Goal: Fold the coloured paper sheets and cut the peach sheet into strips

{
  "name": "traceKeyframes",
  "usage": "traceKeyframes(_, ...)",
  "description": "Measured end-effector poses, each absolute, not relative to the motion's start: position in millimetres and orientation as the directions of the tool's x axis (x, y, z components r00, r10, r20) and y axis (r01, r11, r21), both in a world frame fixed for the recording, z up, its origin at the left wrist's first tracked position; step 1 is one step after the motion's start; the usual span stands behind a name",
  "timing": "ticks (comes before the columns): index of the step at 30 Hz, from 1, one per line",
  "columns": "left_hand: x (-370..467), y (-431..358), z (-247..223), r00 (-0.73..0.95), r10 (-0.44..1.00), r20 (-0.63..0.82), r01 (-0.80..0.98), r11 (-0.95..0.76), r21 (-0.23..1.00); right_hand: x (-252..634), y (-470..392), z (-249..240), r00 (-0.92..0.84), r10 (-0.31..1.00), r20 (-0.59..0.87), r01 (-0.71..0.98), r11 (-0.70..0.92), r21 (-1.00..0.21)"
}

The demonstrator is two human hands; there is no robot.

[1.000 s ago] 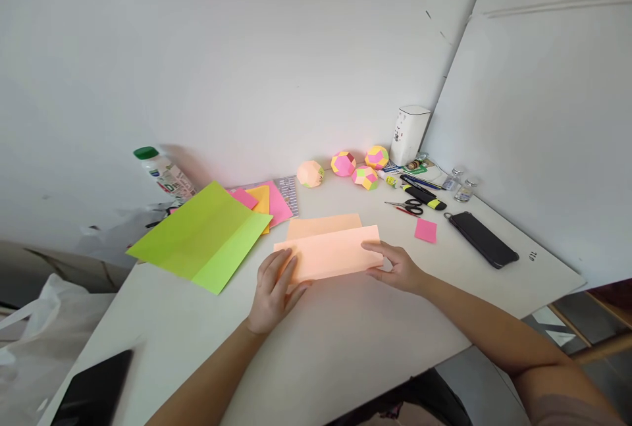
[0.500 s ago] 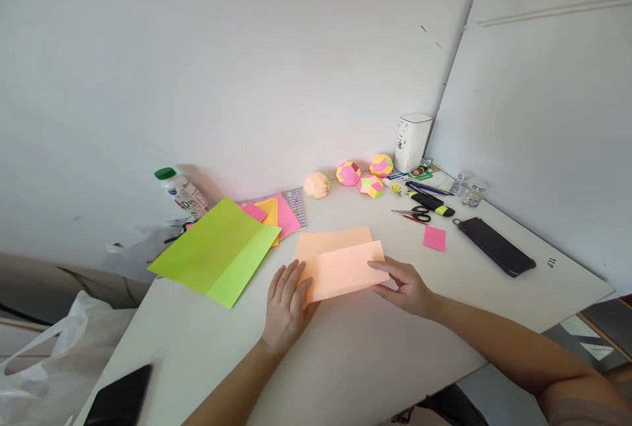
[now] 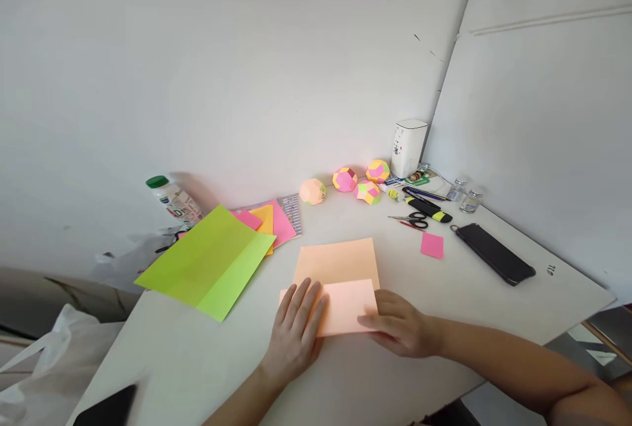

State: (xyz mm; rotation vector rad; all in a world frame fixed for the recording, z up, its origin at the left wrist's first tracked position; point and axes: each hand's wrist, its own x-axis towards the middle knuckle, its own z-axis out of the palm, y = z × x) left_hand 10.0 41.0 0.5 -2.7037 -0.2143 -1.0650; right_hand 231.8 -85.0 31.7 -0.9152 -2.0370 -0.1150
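A peach sheet of paper (image 3: 340, 256) lies on the table in front of me, its near part folded over as a paler flap (image 3: 348, 304). My left hand (image 3: 296, 330) rests on the left of that flap with fingers stretched out and slightly apart; its thumb is mostly hidden. At the flap's right end, my right hand (image 3: 402, 324) grips the paper, one digit on top and others behind the edge. To the left, a creased lime-green sheet (image 3: 207, 261) overlaps some pink (image 3: 284, 225) and orange paper (image 3: 265, 220).
Several paper balls (image 3: 344, 179) line the wall beside a white container (image 3: 409, 148). Scissors (image 3: 415, 219), a cutter (image 3: 428, 209), a pink note (image 3: 432, 245) and a black pouch (image 3: 494, 253) lie right. A bottle (image 3: 175, 201) stands left; a black device (image 3: 106, 406) lies nearest.
The near flap has come down toward me, showing more of the sheet behind it. My left hand has shifted onto the flap, and my right hand has moved nearer with its end.
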Motion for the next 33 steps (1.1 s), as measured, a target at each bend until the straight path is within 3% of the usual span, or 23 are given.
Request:
traceKeyframes(6,9,45,-4,0.797,0.043,0.602,0.086,-0.995,-0.043,224,-87,21,-0.447,0.512,0.733,0.585,0.788,-0.193)
traceKeyframes(13,6,56,-18,0.716,0.228,0.660,0.130,-0.972,0.195,237,-82,18,-0.414,0.598,0.686,0.681,0.704,-0.203)
traceKeyframes(16,-1,60,-15,0.629,0.363,0.688,0.178,-0.928,0.327,252,-75,23,-0.212,0.651,0.729,0.795,0.549,-0.259)
traceKeyframes(20,-8,57,-1,0.520,0.619,0.588,0.204,-0.759,0.619,275,-65,20,0.191,0.722,0.665,0.820,0.255,-0.513)
traceKeyframes(23,-7,49,10,0.441,0.818,0.369,0.146,-0.471,0.870,287,-59,13,0.358,0.766,0.534,0.649,0.207,-0.732)
traceKeyframes(25,-5,45,15,0.436,0.873,0.219,0.064,-0.273,0.960,291,-57,9,0.389,0.821,0.418,0.452,0.226,-0.863)
traceKeyframes(29,3,36,18,0.521,0.852,0.048,-0.065,-0.017,0.998,290,-53,9,0.144,0.968,0.205,0.101,0.191,-0.976)
traceKeyframes(33,9,32,17,0.608,0.793,-0.029,-0.131,0.136,0.982,286,-53,16,0.040,0.999,0.001,-0.067,0.003,-0.998)
